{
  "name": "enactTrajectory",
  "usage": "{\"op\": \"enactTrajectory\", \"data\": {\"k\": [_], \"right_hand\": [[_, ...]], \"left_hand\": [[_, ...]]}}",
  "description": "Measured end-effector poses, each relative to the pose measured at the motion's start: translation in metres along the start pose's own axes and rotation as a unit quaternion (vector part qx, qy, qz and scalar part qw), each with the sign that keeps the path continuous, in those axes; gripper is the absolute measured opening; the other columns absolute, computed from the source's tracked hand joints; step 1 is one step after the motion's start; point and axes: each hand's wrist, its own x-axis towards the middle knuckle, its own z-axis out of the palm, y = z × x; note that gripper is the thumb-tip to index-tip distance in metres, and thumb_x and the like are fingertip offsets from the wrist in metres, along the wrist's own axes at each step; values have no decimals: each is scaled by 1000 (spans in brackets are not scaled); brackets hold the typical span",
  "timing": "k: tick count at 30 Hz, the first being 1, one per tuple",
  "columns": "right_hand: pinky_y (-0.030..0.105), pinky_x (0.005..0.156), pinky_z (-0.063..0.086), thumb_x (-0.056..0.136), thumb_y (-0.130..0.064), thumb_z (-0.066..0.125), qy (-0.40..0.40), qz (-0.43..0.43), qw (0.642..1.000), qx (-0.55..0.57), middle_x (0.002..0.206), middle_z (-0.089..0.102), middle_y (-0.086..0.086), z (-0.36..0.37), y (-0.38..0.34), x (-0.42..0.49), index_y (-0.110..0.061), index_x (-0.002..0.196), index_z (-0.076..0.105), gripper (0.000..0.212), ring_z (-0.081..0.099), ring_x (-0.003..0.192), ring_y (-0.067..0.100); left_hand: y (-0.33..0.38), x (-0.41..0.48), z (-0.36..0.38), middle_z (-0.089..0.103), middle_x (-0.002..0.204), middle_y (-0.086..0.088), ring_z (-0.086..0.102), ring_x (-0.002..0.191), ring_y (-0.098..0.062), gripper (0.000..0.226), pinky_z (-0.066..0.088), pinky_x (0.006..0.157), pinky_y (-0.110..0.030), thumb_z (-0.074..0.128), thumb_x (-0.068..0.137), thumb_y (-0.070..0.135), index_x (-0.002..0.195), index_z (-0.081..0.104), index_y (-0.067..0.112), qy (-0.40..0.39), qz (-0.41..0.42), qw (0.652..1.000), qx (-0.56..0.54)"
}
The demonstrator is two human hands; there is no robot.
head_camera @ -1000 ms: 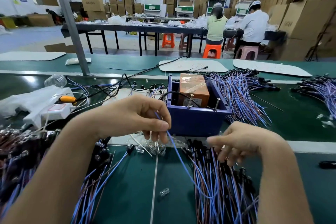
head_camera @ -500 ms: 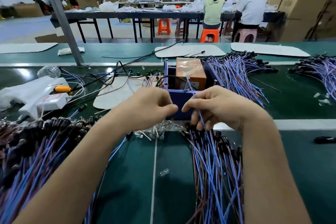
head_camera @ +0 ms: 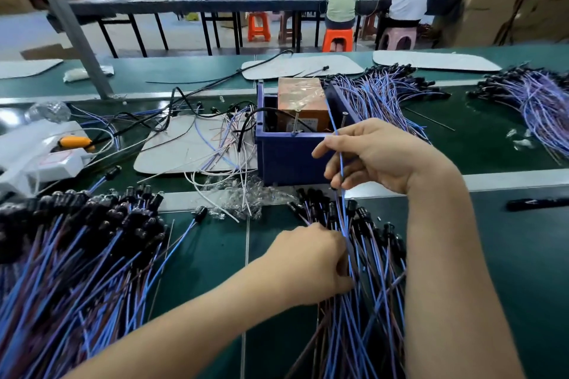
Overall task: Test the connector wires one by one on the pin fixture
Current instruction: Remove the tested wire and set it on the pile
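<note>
Blue wire (head_camera: 332,119) stands pinched in the right hand (head_camera: 380,155) grip, the left hand (head_camera: 311,266) clutching the bundle (head_camera: 372,304) below

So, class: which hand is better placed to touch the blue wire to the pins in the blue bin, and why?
Probably the right. The right hand pinches the blue wire, whose upper end stands over the blue bin. The left hand is lower, fingers curled into the wire pile.

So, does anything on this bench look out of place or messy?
Crumpled clear plastic and loose wires lie tangled left of the blue bin. One connector wire lies alone between the left pile and the right pile.
</note>
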Motion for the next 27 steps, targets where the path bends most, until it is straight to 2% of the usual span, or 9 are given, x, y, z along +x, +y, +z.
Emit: {"op": "enactTrajectory", "data": {"k": [3, 6, 9, 12, 16, 17, 20, 23, 27], "right_hand": [[20, 40, 48, 101, -16, 46, -2, 14, 1000, -15, 57, 65, 12, -1, 4, 2, 1, 93, 66, 27, 63, 45, 18], [20, 41, 48, 102, -17, 45, -11, 29, 999, -27, 58, 66, 12, -3, 8, 4, 0, 94, 66, 28, 64, 46, 18], [20, 42, 48, 102, -18, 44, -18, 38, 999, -30, 58, 67, 13, -5, 10, 5, -1, 93, 66, 29, 64, 47, 19], [20, 42, 48, 103, -18, 42, -38, 57, 997, -40, 63, 69, 16, -6, 13, 5, -1, 96, 65, 29, 65, 47, 19], [20, 40, 47, 104, -20, 39, -86, 64, 994, -39, 79, 73, 19, -8, 13, 4, -3, 95, 61, 30, 61, 44, 17], [19, 39, 45, 104, -20, 38, -92, 58, 993, -36, 82, 74, 18, -10, 13, 3, -3, 94, 60, 30, 59, 43, 16], [19, 39, 46, 104, -23, 39, -105, 42, 993, -23, 90, 74, 18, -13, 15, 2, -5, 94, 60, 29, 59, 43, 17], [22, 43, 50, 104, -24, 40, -102, 50, 993, -15, 87, 73, 23, -17, 19, 3, -6, 96, 61, 29, 63, 47, 20], [24, 45, 53, 104, -26, 39, -112, 72, 991, -22, 83, 71, 25, -19, 24, 3, -7, 101, 62, 30, 66, 52, 23]], "left_hand": [[-2, 1, 0, 53, 72, 5, 52, 73, -23, 22, 35, 58, -27, 63, 79, 39, 71, 52, 21, -1, -19, 1000, -23], [1, 1, 4, 47, 70, 5, 48, 71, -24, 28, 31, 56, -27, 63, 82, 45, 76, 52, 19, 9, -31, 999, -24], [1, 2, 2, 50, 73, 3, 50, 73, -25, 26, 35, 61, -29, 63, 81, 43, 82, 59, 17, 11, -41, 999, -31], [-5, 6, -6, 60, 82, 0, 57, 82, -27, 26, 46, 68, -32, 61, 80, 45, 83, 61, 19, 7, -57, 995, -85], [-18, 10, -20, 68, 93, -1, 61, 92, -23, 12, 50, 82, -37, 60, 83, 28, 89, 67, 21, 45, -49, 989, -129], [-21, 10, -23, 70, 91, -2, 61, 88, -19, 12, 50, 81, -34, 60, 84, 25, 89, 69, 20, 48, -43, 989, -133], [-28, 11, -29, 73, 77, 0, 55, 54, 4, 13, 49, 66, -21, 61, 85, 13, 84, 73, 16, 52, -26, 983, -175], [-32, 14, -31, 71, 66, 1, 53, 42, 4, 13, 42, 50, -11, 63, 84, 8, 76, 72, 12, 59, -19, 972, -226], [-35, 17, -30, 70, 62, 0, 54, 40, -2, 13, 37, 46, -8, 68, 84, 9, 74, 62, 14, 109, -20, 949, -294]]}}
